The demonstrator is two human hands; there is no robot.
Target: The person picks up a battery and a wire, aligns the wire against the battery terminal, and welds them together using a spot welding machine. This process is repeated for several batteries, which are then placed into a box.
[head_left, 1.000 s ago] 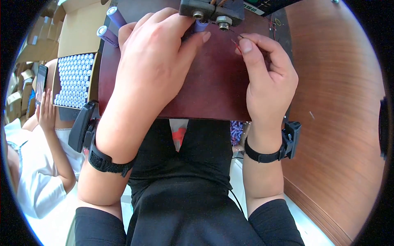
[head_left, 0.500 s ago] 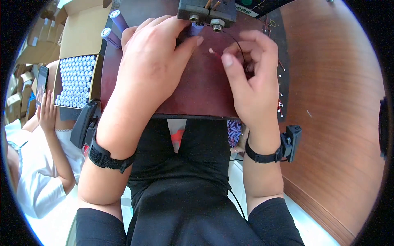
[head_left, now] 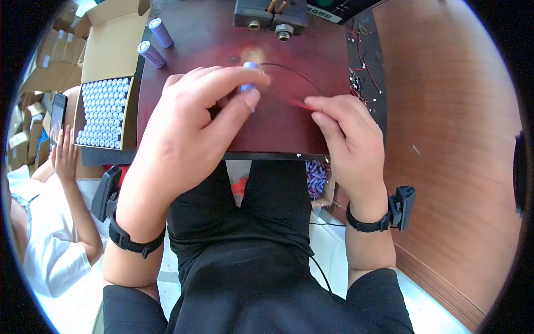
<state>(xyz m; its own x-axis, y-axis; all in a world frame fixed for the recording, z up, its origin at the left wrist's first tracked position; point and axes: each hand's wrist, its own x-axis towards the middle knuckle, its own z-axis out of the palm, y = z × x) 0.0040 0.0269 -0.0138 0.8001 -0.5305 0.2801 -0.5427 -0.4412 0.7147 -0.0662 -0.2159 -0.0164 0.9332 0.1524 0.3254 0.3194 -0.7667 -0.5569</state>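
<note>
My left hand pinches a purple cylindrical battery cell between thumb and fingers, above the dark red work board. A thin black wire curves from near the top of the cell toward my right hand. My right hand, to the right, is closed with thumb and forefinger on a red wire, whose loose end is blurred and points left. Beyond the hands stands a dark machine head with two metal electrode fittings, apart from the cell.
Two purple cells stand at the board's far left. An open carton of many cells is beside it. Loose red and black wires lie along the right edge. At the left, another person's hand is by a phone.
My left hand has drawn the cell back toward me, out from under the machine head. My right hand has moved nearer to me and slightly right, now pinching the red wire.
</note>
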